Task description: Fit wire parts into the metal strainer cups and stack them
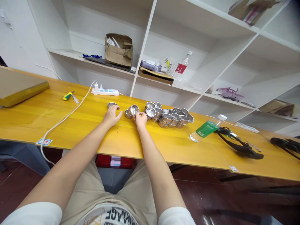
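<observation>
My right hand pinches the edge of a small perforated metal strainer cup, tilted so that its holed bottom shows. Just left of it and partly behind it, another strainer cup is on the table. My left hand is open, thumb apart from the fingers. Beyond its fingertips lies a further metal cup, partly covered by them; I cannot tell if they touch it. Right of my right hand stands a cluster of several similar strainer cups, some stacked. A thin curved strand lies on the table between my forearms.
On the yellow table are a white power strip, a trailing white cable and a green-yellow screwdriver. To the right lie a green-labelled bottle and a black strapped device. White shelves rise behind.
</observation>
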The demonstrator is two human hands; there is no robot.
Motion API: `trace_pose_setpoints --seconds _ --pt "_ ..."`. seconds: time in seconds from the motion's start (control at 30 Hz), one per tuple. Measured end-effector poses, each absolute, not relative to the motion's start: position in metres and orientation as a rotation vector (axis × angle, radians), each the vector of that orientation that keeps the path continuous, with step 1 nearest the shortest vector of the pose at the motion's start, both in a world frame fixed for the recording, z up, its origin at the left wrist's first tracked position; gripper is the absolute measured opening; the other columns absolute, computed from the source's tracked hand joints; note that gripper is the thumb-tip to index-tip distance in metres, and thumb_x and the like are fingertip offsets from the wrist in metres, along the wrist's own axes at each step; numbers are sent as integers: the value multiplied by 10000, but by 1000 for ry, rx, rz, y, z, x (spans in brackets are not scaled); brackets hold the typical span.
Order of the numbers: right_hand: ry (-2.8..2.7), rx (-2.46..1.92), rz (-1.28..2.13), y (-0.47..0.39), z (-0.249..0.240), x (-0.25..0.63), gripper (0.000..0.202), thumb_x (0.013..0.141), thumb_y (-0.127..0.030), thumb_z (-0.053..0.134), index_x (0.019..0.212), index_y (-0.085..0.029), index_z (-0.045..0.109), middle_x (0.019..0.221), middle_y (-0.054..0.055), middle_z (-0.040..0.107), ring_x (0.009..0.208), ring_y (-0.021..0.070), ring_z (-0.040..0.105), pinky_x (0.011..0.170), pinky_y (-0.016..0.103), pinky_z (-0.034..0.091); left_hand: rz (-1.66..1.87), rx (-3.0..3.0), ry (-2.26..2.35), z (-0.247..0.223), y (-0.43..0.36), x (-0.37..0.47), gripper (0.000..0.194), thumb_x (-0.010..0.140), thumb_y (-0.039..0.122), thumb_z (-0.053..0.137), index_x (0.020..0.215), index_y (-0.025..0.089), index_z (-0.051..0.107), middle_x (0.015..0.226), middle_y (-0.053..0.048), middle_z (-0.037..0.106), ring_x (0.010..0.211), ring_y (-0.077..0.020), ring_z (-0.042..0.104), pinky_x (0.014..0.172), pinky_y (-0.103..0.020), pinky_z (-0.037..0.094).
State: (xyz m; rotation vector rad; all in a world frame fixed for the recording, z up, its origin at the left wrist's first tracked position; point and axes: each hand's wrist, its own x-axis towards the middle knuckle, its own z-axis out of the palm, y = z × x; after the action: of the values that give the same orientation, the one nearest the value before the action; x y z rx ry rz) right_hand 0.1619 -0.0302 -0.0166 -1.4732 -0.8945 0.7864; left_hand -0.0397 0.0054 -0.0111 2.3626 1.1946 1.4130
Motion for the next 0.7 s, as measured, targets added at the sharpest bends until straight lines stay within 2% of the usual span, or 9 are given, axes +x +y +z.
trace_pose_setpoints --seconds 0.1,0.23,0.37,0.43,0.53,0.6,0.7 --pt "-710 -1397 800 -27 -13 153 204 938 -322 663 932 -258 469 665 -23 690 494 125 576 461 215 436 1370 2364 1206 -16 8 -38 161 932 346 581 1025 216 599 1077 -110 698 1058 -288 644 1008 -453 523" --pt "-654 -1303 922 -29 -9 146 198 942 -216 658 908 -241 464 696 -9 703 506 95 581 468 188 442 1371 2334 1240 -18 10 -39 132 928 326 573 1004 219 592 1068 -108 705 1058 -287 654 996 -448 531" --pt "-685 -1361 883 -31 -11 149 181 917 -263 655 934 -242 476 797 11 730 558 113 612 497 207 455 1385 2324 1268 -18 13 -41 123 919 299 572 1008 217 596 1072 -112 709 1067 -295 650 999 -458 534" --pt "-797 -1492 750 -31 -14 151 172 898 -305 649 980 -243 510 862 19 731 641 143 647 580 241 498 1388 2339 1272 -18 13 -42 125 912 284 574 1014 219 607 1071 -111 705 1087 -301 641 1018 -467 527" --pt "-1057 -1644 450 -34 -20 153 293 873 -327 652 1139 -232 576 1006 55 724 862 198 685 835 323 540 1392 2367 1305 -17 11 -42 153 887 258 596 1031 219 632 1115 -116 688 1133 -318 616 1053 -491 510" --pt "-1192 -1663 305 -35 -24 152 419 856 -313 667 1255 -217 581 1147 106 701 1011 234 673 977 375 508 1441 2351 1379 -16 11 -44 193 867 254 625 1054 217 652 1229 -134 655 1209 -344 582 1095 -522 483" --pt "-1300 -1637 252 -36 -28 152 511 855 -288 663 1349 -209 556 1310 153 652 1148 259 640 1054 401 481 1496 2238 1532 -20 18 -49 300 835 287 680 1127 223 668 1449 -165 537 1364 -408 488 1153 -582 432"
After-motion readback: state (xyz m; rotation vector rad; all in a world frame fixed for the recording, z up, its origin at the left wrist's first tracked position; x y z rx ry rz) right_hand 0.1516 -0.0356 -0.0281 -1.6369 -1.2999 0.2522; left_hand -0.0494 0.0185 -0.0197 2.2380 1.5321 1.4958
